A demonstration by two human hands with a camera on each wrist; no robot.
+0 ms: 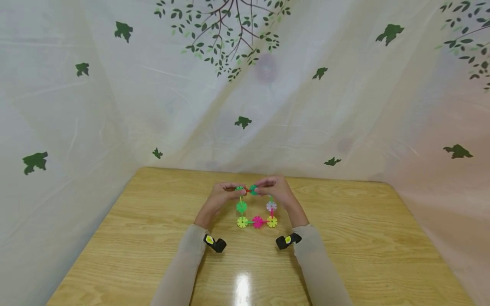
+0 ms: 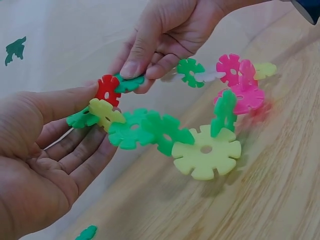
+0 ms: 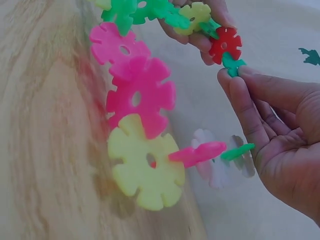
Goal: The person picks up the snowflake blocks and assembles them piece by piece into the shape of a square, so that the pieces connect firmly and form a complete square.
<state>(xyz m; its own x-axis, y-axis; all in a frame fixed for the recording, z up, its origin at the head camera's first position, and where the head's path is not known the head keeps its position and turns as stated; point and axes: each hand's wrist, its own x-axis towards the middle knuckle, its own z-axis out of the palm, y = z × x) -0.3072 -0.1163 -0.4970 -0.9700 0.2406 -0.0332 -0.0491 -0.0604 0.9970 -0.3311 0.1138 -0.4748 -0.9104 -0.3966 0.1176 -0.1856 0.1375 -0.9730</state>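
A chain of notched plastic flower discs forms a squarish frame, with a yellow disc (image 1: pixel 242 222), a pink disc (image 1: pixel 257 222) and another yellow disc (image 1: pixel 272 221) along its near side. My left hand (image 1: pixel 220 197) pinches a green disc (image 2: pixel 82 118) at the far left corner. With thumb and fingertips, my right hand (image 1: pixel 281 193) pinches a teal-green disc (image 2: pixel 129 83). Between the hands, a red disc (image 3: pixel 225 45) joins these two green discs. On the right side hangs a whitish disc (image 1: pixel 271 206); whether that side connects up to the right hand's disc is hidden.
The chain is over the far middle part of a wooden table (image 1: pixel 153 246). A pale cloth (image 1: pixel 191 106) printed with leaves and birds hangs behind and at both sides. Each wrist bears a small black camera (image 1: pixel 215 243).
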